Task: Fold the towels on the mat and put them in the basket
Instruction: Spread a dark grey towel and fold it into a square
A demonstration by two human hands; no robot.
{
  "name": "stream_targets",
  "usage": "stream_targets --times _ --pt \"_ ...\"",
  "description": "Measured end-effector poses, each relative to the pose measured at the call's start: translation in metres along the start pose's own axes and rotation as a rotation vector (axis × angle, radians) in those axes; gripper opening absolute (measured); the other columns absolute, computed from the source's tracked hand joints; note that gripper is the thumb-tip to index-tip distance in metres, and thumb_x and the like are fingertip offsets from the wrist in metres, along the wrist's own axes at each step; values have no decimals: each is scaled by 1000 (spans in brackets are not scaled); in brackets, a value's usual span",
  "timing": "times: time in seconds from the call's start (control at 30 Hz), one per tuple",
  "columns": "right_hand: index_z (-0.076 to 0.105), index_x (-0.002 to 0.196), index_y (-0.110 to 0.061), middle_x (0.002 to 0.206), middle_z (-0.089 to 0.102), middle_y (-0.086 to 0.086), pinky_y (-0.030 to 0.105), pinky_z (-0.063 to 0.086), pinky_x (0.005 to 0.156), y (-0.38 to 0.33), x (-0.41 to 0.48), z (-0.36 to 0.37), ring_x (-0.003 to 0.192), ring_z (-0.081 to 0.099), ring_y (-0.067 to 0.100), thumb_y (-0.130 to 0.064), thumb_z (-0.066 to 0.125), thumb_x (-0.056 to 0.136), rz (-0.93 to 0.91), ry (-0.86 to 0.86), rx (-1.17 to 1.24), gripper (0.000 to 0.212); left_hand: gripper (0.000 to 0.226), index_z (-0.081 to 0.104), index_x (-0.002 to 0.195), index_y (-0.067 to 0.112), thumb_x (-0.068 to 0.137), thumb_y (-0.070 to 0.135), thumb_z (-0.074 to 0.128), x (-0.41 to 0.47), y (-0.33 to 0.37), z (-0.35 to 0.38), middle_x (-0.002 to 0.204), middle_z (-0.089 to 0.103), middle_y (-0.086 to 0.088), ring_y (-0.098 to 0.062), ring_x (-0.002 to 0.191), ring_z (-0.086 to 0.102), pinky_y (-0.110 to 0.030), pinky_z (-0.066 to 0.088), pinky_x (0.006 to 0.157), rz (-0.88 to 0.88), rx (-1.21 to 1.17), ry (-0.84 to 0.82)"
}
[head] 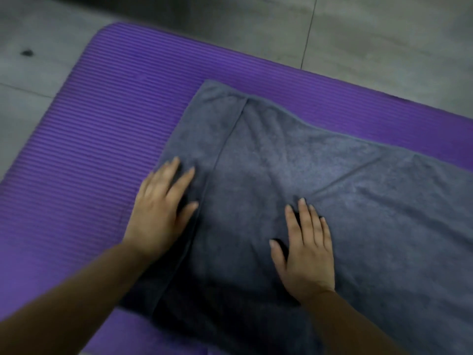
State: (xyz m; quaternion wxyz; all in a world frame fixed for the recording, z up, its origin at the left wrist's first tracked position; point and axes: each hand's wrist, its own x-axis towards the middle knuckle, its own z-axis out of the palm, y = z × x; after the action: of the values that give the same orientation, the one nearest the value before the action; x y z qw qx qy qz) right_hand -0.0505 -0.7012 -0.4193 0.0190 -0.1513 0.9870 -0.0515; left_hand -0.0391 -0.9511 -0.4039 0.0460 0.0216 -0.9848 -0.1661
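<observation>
Head view. The grey terry-cloth towel [332,188] lies flat on the purple ribbed foam mat [115,111] and runs off frame to the right. A hem line crosses its left part, with a strip of lower layer beside it, so one fold appears made; further folds and the transfer remain. The left hand [158,213] rests flat on that strip, fingers straight, gripping nothing. The right hand [307,254] presses the upper layer, fingers straight and slightly spread. Grey concrete floor [384,34] surrounds the mat. No basket is visible.
</observation>
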Motion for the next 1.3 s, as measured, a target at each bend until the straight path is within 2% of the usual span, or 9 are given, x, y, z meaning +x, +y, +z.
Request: stream_targets --times 0.1,0.27,0.43,0.57,0.67,0.83,1.0,1.13,1.3 --pt "33 133 -11 135 48 22 33 6 109 -1 -2 0 125 30 28 -52 4 94 1 -6 8 63 61 44 124 7 92 55 25 -76 -4 -14 122 54 -30 -34 113 41 -41 30 96 -199 -32 -18" --pt "36 130 -9 135 45 23 34 4 110 -7 -2 -9 122 32 30 -51 5 95 -61 11 34 62 53 58 112 -10 77 30 66 -140 -1 -43 97 62 -31 -47 90 59 -53 46 81 -809 -219 -50" --pt "37 128 -12 135 30 14 36 5 108 -32 -6 -15 120 33 29 -49 11 96 -207 56 70 55 18 55 85 9 78 -4 65 -135 5 -64 77 56 -14 -1 50 55 -17 42 51 -1001 -615 -151" --pt "40 125 -15 134 41 13 34 5 108 -44 -16 -15 119 35 25 -43 36 78 -282 -10 14 55 37 45 91 9 73 -19 62 -133 -10 -79 69 47 -14 -2 26 44 -10 38 32 -1151 -795 -98" --pt "42 121 -17 130 50 12 37 15 107 -32 -18 -22 116 37 23 -42 35 72 -397 -48 -31 56 70 45 118 1 54 8 72 -137 -8 -81 69 50 -13 -1 34 49 -12 40 39 -1119 -670 -174" --pt "67 110 -16 120 63 13 36 51 88 31 15 -64 106 62 26 -41 39 72 -522 -205 -126 54 92 48 128 0 48 44 57 -105 -5 -81 119 53 -31 -47 111 49 -54 40 95 -791 -80 -155" --pt "12 147 -26 157 5 -1 26 17 114 140 19 -119 142 17 16 -36 40 95 -168 -595 -245 60 65 62 115 3 70 46 44 -24 66 -49 118 61 -24 -42 99 63 -52 50 82 -44 96 -318" --pt "26 144 -18 152 23 6 30 21 112 232 -53 -128 138 29 24 -26 49 92 205 -517 -52 57 53 61 119 22 75 45 44 10 164 -15 130 56 -10 -22 110 62 -34 50 88 582 205 -482" --pt "49 130 -1 141 40 21 44 26 107 300 -173 -92 128 36 41 -23 55 89 1024 -87 233 47 54 72 94 28 66 53 34 0 251 37 102 71 1 -13 88 70 -25 55 72 834 117 -556"
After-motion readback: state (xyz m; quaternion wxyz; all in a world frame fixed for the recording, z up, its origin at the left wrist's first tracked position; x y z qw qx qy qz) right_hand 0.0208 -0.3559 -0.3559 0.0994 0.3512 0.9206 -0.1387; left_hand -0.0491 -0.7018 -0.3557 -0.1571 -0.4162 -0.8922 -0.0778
